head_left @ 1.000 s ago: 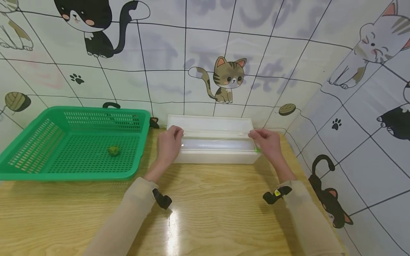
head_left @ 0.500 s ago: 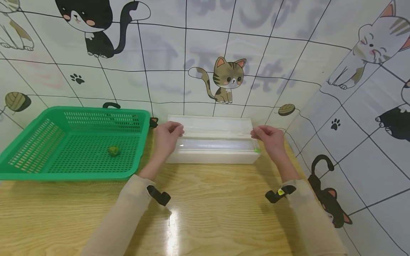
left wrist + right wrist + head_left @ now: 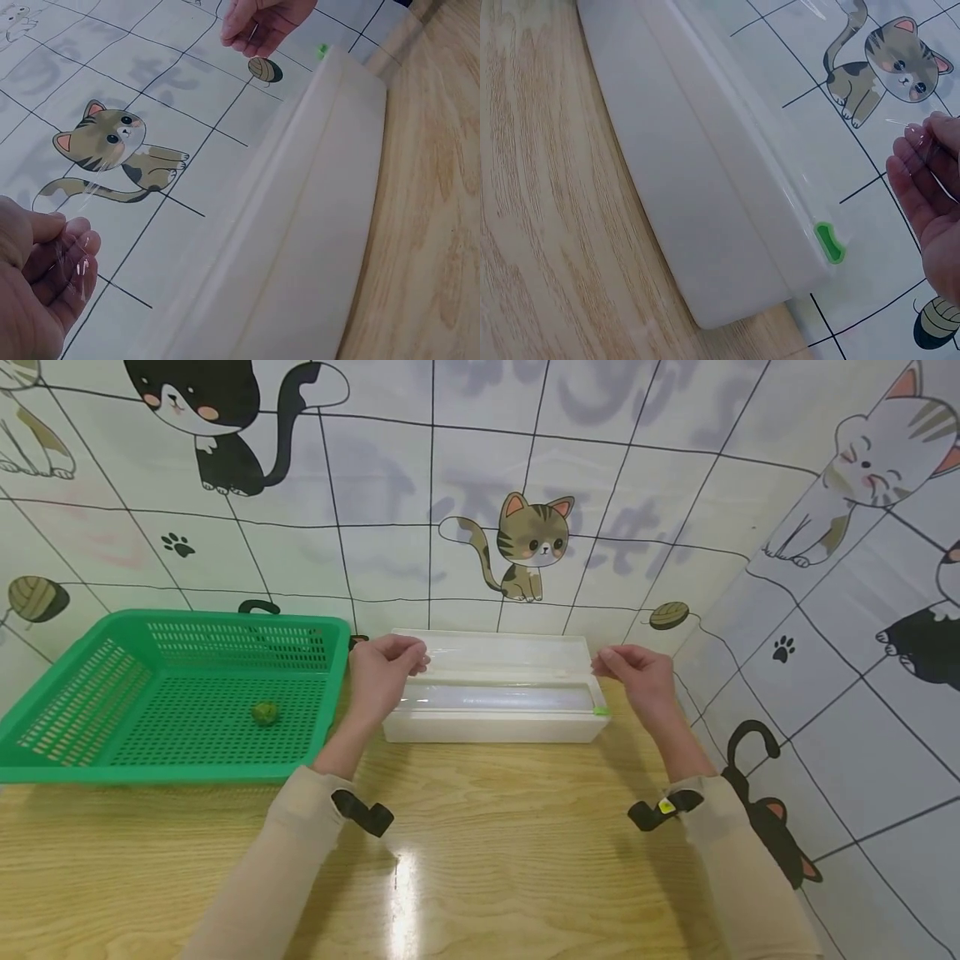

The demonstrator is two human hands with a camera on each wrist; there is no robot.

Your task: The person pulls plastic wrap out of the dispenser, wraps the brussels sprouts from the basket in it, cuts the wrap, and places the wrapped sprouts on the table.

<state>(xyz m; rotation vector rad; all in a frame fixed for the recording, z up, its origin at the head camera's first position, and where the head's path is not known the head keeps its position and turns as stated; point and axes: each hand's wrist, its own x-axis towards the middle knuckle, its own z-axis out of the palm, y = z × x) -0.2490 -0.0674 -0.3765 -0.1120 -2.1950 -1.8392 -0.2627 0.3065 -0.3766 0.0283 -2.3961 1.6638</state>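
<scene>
A white cling film dispenser box (image 3: 495,729) stands against the wall with its lid (image 3: 495,652) raised. Inside it lies the roll of cling film (image 3: 502,697), and a green slider (image 3: 602,711) sits at the box's right end. My left hand (image 3: 381,681) pinches one corner of the clear film between thumb and fingers. On the other side my right hand (image 3: 647,685) pinches the opposite corner. Both hands are raised above the box, one beyond each end. In the left wrist view, the glossy film (image 3: 81,266) drapes over the fingers.
A green plastic basket (image 3: 318,752) stands on the left with a small round green item (image 3: 265,713) in it. The wooden table (image 3: 487,843) runs in front of the box. A cat-patterned wall covering (image 3: 390,560) rises behind and to the right.
Both hands have risen slightly and spread apart, the left moving left and the right moving right, still pinching the film. The box has stayed in place.
</scene>
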